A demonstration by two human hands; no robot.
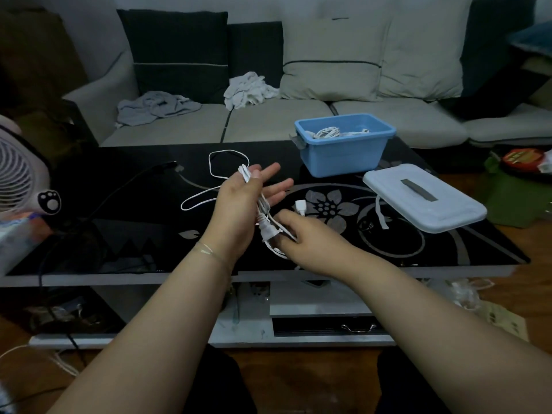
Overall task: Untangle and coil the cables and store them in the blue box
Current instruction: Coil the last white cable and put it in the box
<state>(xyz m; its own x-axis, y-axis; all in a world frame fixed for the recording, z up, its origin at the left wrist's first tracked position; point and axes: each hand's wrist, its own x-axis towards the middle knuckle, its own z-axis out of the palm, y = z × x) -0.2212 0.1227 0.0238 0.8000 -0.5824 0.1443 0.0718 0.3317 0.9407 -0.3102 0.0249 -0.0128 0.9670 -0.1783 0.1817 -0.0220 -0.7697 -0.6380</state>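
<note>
A white cable is partly wound in long loops around my left hand, which is raised over the black table with fingers spread. My right hand pinches the lower end of those loops beside the cable's white plug. The loose rest of the cable trails in a loop on the table behind my left hand. A white adapter block lies on the table just past my right hand. The blue box stands open at the back right with white cables coiled inside.
The box's pale lid lies to the right on the black glass table. A black cable runs across the table's left side. A fan stands at the left edge. A sofa with cushions and crumpled cloths sits behind.
</note>
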